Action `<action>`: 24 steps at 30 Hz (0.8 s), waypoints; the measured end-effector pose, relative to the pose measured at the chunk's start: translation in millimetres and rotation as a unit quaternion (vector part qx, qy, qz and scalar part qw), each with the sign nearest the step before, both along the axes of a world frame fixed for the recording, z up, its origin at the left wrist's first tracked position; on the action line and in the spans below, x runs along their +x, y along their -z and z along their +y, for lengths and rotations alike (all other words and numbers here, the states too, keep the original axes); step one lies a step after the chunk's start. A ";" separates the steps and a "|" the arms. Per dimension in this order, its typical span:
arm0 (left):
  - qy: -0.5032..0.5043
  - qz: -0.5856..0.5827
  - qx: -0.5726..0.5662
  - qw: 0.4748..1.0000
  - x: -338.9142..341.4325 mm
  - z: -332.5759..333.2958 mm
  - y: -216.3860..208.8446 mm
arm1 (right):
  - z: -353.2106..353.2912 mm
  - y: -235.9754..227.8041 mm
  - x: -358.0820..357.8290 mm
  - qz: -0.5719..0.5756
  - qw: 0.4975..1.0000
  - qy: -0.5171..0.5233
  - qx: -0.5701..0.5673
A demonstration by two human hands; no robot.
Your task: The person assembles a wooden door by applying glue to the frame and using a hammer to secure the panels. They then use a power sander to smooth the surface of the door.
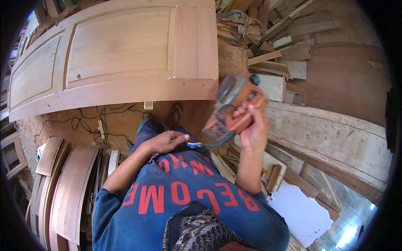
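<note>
My right hand [254, 127] grips the handle of an orange belt sander [234, 111], lifted to the right of the door and tilted. The tool is smeared by motion, so its belt side is not sharp. A cord [209, 145] curves from its lower end toward my waist. There my left hand [167, 141] is closed by a blue-and-white piece on that cord, its thumb pointing right and its fingers partly hidden. Ahead of me lies a pale wooden panelled door [121, 46], flat and raised above the floor; neither hand touches it.
Scrap boards [289, 52] pile up at the far right, beside a long grey plank [326, 125]. Curved wooden panels [71, 188] stand at the left. Black cable [90, 123] lies tangled on the floor under the door's near edge. A white sheet [299, 213] lies at the lower right.
</note>
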State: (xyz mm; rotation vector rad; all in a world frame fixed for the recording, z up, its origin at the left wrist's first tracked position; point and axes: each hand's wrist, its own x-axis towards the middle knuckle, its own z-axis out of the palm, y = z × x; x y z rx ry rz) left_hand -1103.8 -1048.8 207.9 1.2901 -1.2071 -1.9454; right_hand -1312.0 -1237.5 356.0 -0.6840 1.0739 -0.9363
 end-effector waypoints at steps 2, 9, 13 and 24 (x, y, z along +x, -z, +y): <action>0.005 0.012 0.026 1.000 -4.6 -7.9 -4.2 | -12.4 -8.1 -22.9 0.019 0.998 0.055 -0.038; -0.149 -0.334 -0.233 0.901 25.6 -0.6 13.8 | -9.5 -46.8 -53.5 0.122 0.979 0.121 -0.113; -0.187 -0.446 -0.243 0.841 29.1 -42.0 29.4 | -8.5 -50.9 -51.0 0.141 0.978 0.103 -0.112; -0.168 -0.611 -0.135 0.762 -6.0 -121.8 71.0 | -123.7 -7.8 -43.7 0.103 0.989 -0.065 -0.086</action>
